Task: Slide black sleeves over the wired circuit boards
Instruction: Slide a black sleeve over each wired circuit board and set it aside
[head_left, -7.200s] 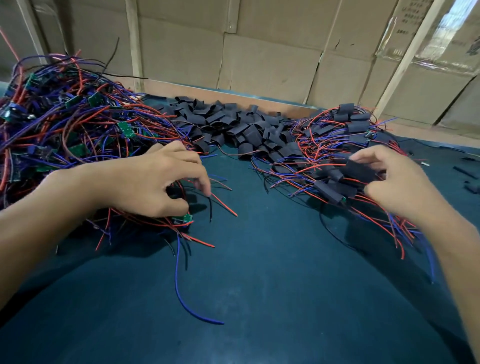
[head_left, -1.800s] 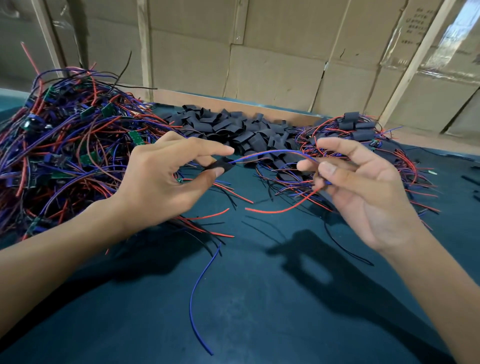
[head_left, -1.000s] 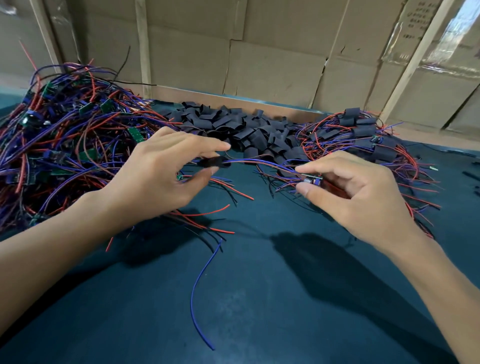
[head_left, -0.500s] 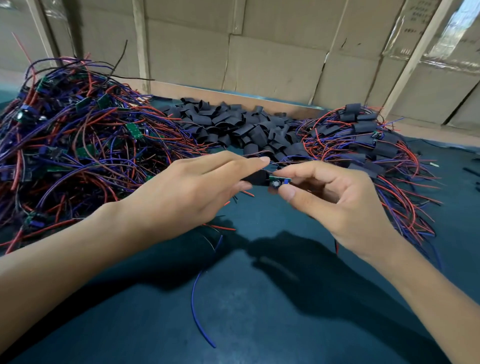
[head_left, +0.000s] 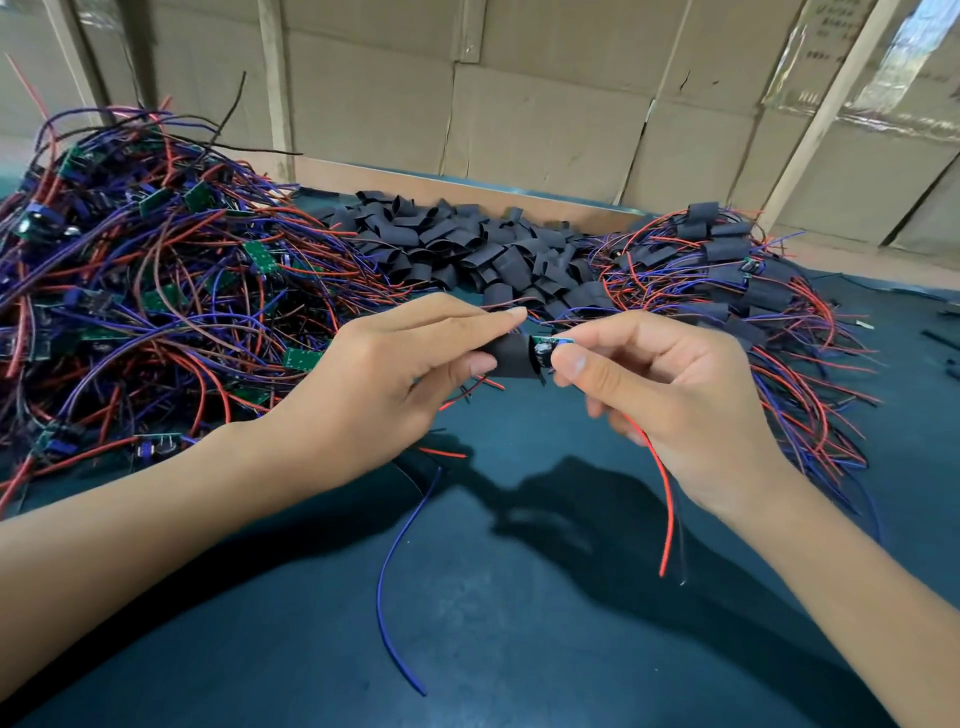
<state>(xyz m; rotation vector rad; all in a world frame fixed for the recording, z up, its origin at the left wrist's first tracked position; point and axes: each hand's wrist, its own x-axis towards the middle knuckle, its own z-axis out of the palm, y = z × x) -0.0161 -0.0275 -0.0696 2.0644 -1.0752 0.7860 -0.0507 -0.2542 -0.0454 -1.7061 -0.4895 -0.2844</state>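
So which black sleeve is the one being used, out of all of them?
Start at the dark green table and find the two hands above its middle. Between their fingertips is one black sleeve, pinched by the left hand. Unlike the heaped loose sleeves behind, it is lifted and has a green circuit board entering it.

Left hand (head_left: 374, 384): bare, no glove, no ring in sight
Right hand (head_left: 675, 400): bare, no glove, no ring in sight
Left forearm (head_left: 156, 525): unsleeved, enters from 8 o'clock
Right forearm (head_left: 841, 582): unsleeved, enters from 4 o'clock
Wrists: no watch or band
Nails: short, unpainted
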